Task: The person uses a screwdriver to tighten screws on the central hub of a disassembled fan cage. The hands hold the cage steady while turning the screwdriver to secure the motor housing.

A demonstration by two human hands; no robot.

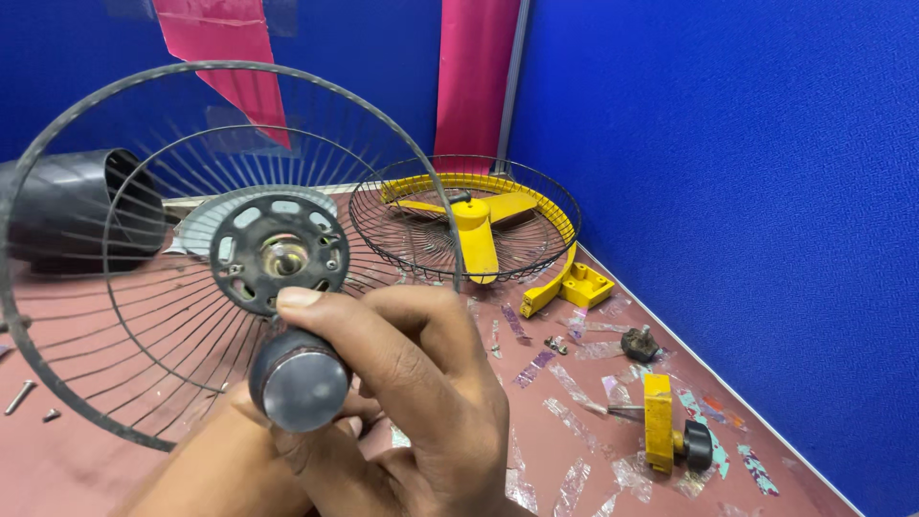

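Head view — fan parts on a reddish table [115, 383], one hand at work.

Right hand [412, 402] has its fingers curled tight round a grey tool handle [299, 381], the tip hidden behind the wire guard [124, 287] at its round perforated metal hub [279, 255]. Left hand not seen. Black motor housing [72, 211] sits behind the guard. Second wire guard [421, 220] lies beyond, holding one yellow three-blade propeller [476, 230]. Two yellow plastic brackets — [574, 285] and [658, 421] — lie right, with one black knob [696, 445] and loose screws [555, 344].
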